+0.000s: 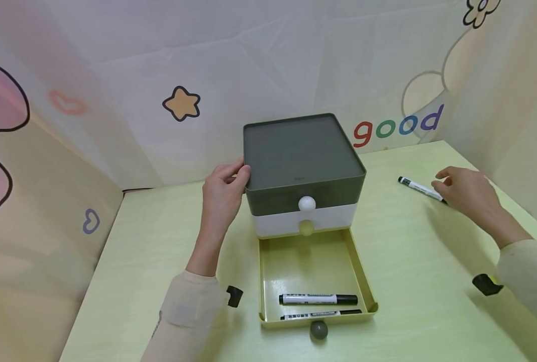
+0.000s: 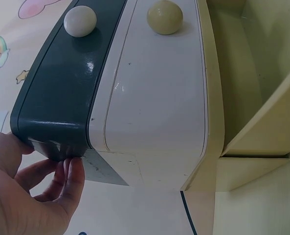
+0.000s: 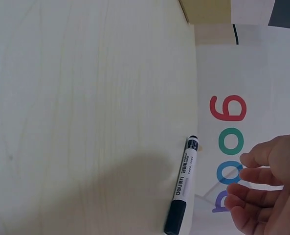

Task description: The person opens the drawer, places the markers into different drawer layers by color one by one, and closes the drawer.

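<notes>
A small stacked drawer box (image 1: 305, 196) stands on the table, dark grey above white, with its yellow-green bottom drawer (image 1: 304, 266) pulled out. My left hand (image 1: 225, 193) holds the upper left edge of the dark top tier (image 2: 61, 83), thumb by the rim and fingertips against the side. Two whiteboard markers lie in the drawer: a nearer marker (image 1: 321, 314) along the front wall and another marker (image 1: 318, 299) just behind. A third marker (image 1: 419, 189) lies on the table at the right. My right hand (image 1: 469, 196) hovers beside and above it, fingers loosely bent, holding nothing.
Round knobs mark the drawers: a white knob (image 1: 306, 203), a yellowish knob (image 1: 306, 227) and a grey knob (image 1: 319, 330) low on the open drawer's front. Behind the pale table (image 1: 159, 241) hangs a printed cloth (image 1: 205, 50) with a star and the word "good".
</notes>
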Tool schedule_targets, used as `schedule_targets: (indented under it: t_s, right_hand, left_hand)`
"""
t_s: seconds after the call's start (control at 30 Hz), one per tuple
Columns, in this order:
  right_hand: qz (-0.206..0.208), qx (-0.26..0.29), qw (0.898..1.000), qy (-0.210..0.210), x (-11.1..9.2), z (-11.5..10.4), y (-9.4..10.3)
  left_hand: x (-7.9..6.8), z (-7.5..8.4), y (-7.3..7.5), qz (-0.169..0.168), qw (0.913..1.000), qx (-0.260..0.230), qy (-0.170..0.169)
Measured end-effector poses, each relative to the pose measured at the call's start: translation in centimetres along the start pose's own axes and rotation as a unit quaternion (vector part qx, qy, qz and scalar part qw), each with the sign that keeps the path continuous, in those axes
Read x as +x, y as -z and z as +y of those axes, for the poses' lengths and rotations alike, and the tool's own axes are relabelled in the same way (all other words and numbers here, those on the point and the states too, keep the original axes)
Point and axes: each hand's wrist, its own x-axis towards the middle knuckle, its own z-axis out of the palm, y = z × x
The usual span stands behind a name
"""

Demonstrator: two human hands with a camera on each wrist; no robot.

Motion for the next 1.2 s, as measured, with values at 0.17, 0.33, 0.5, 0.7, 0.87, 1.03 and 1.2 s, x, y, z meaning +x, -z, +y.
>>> schedule_targets:
  t_s: [0.17,0.33,0.5,0.7,0.87,1.03,1.2]
  right_hand:
    - [-0.019,-0.003,1.000,-0.003,1.0,0.6,-0.6]
    - [-0.036,-0.004,0.999,-0.008,1.8,0.6,-0.8]
    - [-0.054,-0.010,0.998,-0.013,2.5,0.8,-1.1]
    - [-0.078,-0.017,0.997,-0.022,3.1,1.5,-1.8]
    - [-0.087,-0.010,0.996,-0.026,3.7,1.8,-2.3]
    - [-0.095,-0.004,0.995,-0.024,3.9,1.7,-2.8]
    - [-0.099,-0.003,0.995,-0.019,4.0,1.7,-3.3]
  left_hand:
    - [0.0,0.0,0.0,0.000,1.0000,0.000,0.005]
    - [0.1,0.1,0.0,0.001,1.0000,-0.003,0.006]
    - [0.0,0.1,0.0,-0.002,1.0000,-0.007,0.007]
    - [0.0,0.1,-0.1,-0.001,0.9999,-0.008,0.008]
    - [0.0,0.2,-0.1,0.001,1.0000,-0.005,0.007]
    - [0.1,0.2,-0.1,0.003,0.9999,-0.005,0.010]
    - [0.0,0.1,-0.1,0.005,0.9999,-0.004,0.009]
